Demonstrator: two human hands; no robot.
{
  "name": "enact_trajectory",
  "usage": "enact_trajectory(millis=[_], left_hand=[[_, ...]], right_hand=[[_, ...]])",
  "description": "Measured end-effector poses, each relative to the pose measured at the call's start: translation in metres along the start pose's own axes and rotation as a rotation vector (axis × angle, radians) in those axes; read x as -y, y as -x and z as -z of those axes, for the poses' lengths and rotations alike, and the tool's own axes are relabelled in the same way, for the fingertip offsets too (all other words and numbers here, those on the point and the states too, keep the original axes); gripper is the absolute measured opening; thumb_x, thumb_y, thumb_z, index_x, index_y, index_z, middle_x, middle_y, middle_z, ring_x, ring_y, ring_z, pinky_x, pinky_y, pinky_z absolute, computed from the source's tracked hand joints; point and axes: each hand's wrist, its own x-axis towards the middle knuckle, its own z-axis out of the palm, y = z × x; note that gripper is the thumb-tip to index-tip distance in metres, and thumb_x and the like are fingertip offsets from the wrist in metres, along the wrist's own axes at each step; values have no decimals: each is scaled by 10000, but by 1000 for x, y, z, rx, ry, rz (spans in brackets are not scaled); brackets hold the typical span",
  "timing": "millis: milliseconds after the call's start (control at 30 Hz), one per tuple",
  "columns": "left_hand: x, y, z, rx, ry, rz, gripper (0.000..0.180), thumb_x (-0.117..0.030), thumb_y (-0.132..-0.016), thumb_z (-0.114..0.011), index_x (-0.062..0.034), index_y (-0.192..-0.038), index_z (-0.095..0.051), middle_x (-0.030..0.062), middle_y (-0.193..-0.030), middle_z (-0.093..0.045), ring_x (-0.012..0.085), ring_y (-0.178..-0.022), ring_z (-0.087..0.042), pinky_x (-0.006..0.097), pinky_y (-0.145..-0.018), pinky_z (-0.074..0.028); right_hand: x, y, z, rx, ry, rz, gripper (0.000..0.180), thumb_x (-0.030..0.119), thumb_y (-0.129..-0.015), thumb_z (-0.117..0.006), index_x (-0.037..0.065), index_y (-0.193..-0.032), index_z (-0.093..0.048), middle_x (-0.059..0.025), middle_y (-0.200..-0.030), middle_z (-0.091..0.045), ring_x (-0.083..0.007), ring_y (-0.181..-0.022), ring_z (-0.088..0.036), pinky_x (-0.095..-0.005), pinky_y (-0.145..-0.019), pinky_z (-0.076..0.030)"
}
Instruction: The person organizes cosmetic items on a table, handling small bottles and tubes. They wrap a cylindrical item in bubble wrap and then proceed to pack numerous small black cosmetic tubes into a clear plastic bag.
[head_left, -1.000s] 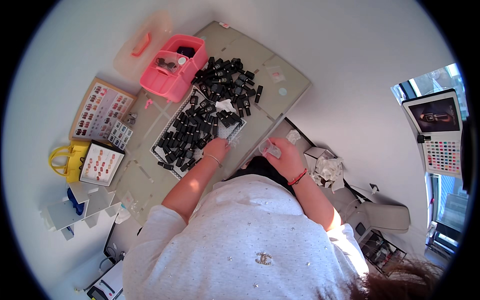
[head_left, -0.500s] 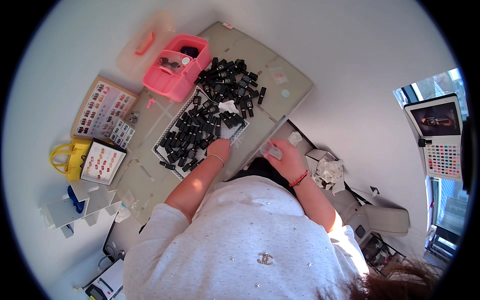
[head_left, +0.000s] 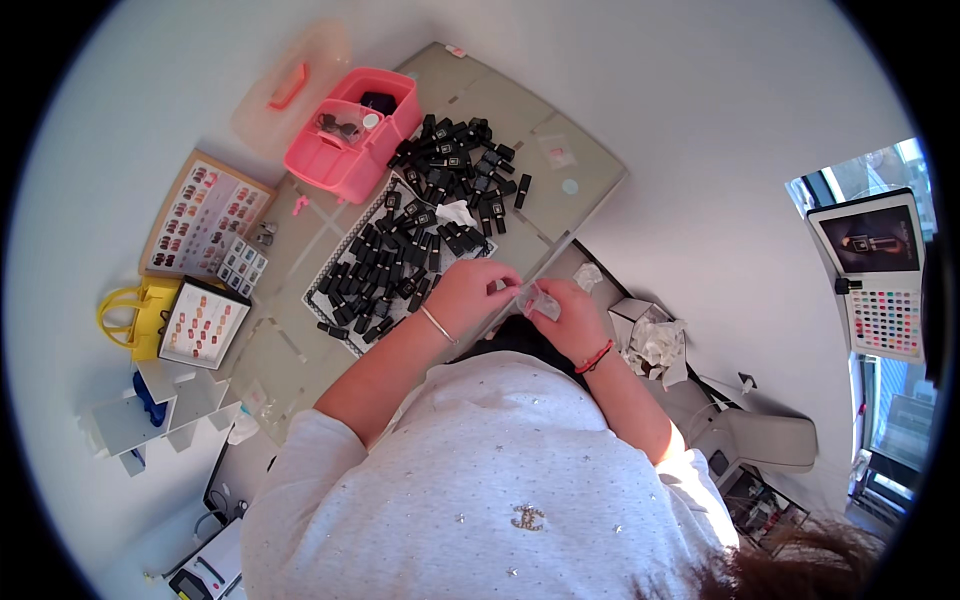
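My right hand [head_left: 573, 318] is closed on a small clear plastic cup [head_left: 538, 302], held tilted just off the table's near edge. My left hand [head_left: 474, 293] reaches up beside the cup, its fingers curled with thumb and fingertips close together near the cup's rim. Whether something small sits in that pinch is too small to tell. Beyond the left hand, many black nail polish bottles [head_left: 370, 270] lie crowded on a white tray [head_left: 325, 283] with a patterned rim. More black bottles [head_left: 455, 160] are heaped past the tray, and a crumpled white tissue [head_left: 457, 213] lies among them.
On the glass-topped table [head_left: 500, 85] stands a pink open case [head_left: 345, 165] holding sunglasses. Nail colour charts [head_left: 205, 325] and a yellow bag [head_left: 155, 315] are at left. A bin [head_left: 650, 340] of crumpled tissue stands right of the table, near a beige chair [head_left: 770, 438].
My left hand has moved right, from the near edge of the tray to beside the cup. The right hand stays almost in place, still holding the cup.
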Motion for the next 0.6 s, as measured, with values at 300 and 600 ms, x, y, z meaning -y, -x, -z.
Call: enact_trajectory(millis=[300, 600], left_hand=[[51, 0, -15, -112, 126, 166, 175, -203, -850, -727, -77, -968, -753, 122, -880, -696, 261, -767, -662, 356, -710, -534], [161, 26, -61, 121, -510, 179, 181, -195, -865, -655, -159, -1032, -713, 88, -1009, -634, 304, -969, -650, 416, -819, -542]], right_hand=[[-6, 2, -2, -7, 7, -8, 405, 137, -773, -769, -1, -1138, -663, -193, -1069, -683, -364, -1008, -659, -408, -891, -530], [-9, 4, 0, -10, 9, -20, 393, 141, -783, -771, 4, -1136, -665, -192, -1070, -679, -358, -997, -666, -396, -877, -534]])
